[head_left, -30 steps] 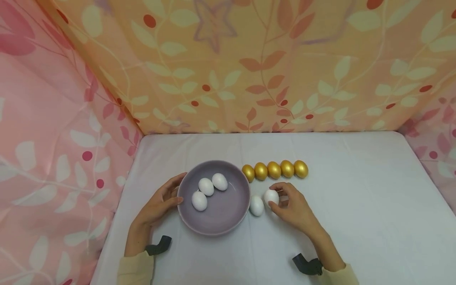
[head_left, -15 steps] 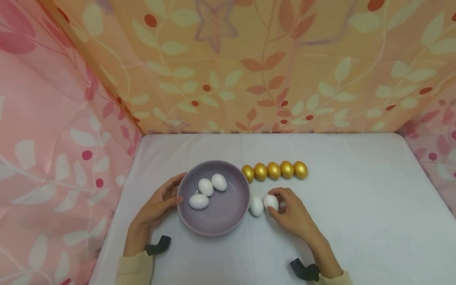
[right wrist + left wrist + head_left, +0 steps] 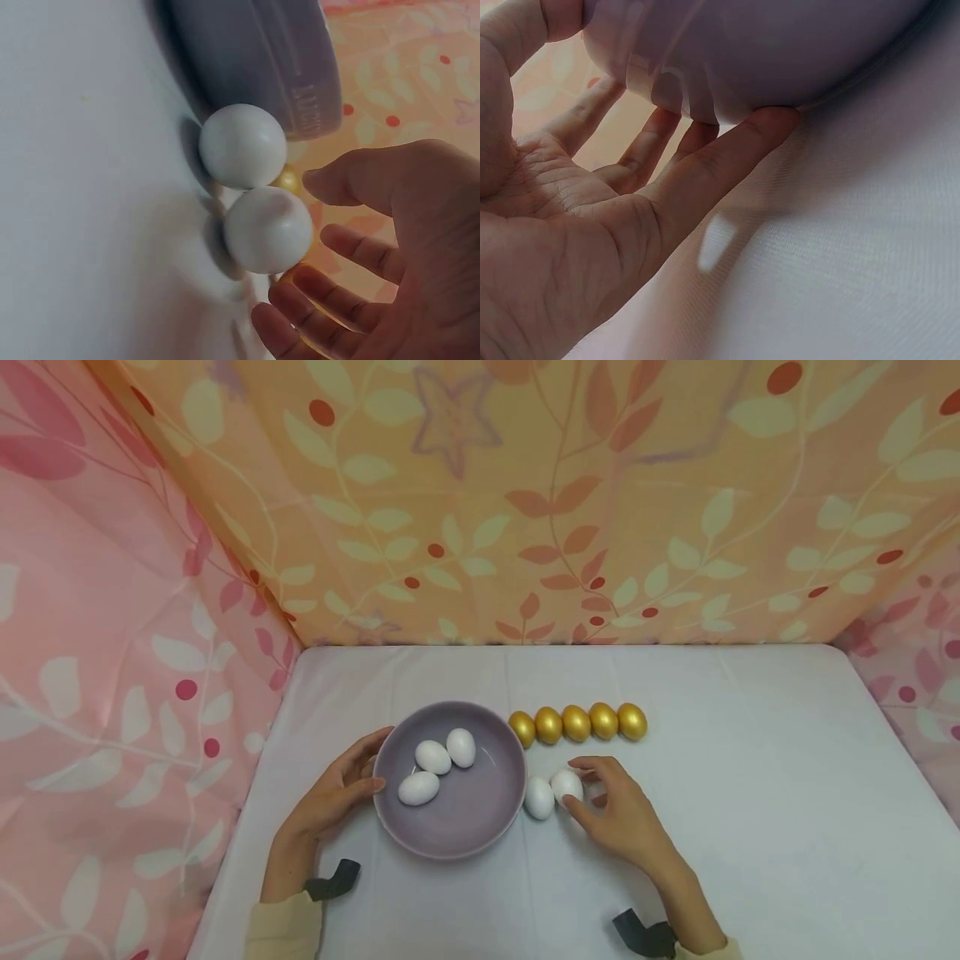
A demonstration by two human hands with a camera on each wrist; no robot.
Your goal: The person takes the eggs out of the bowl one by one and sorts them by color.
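A purple bowl [image 3: 450,835] stands on the white-covered table with three white eggs [image 3: 432,757] inside. My left hand [image 3: 341,789] holds its left side, thumb at the rim; in the left wrist view the spread fingers [image 3: 705,169] meet the outer wall. Right of the bowl, a white egg [image 3: 539,798] lies close against it, and a second white egg [image 3: 566,785] sits beside that one. My right hand [image 3: 618,810] curves loosely around the second egg; the right wrist view shows a gap between its thumb and the egg.
Several gold eggs [image 3: 576,723] form a row behind the white ones, starting at the bowl's right rim. A patterned orange cloth [image 3: 465,527] hangs along the table's back edge, and a pink one [image 3: 135,635] along the left. Black wrist mounts [image 3: 645,935] sit on both wrists.
My right hand has brought the outer white egg slightly left and nearer, against its neighbour, and its fingers have loosened. The nearest egg in the bowl has rolled onto its side. My left hand stays put.
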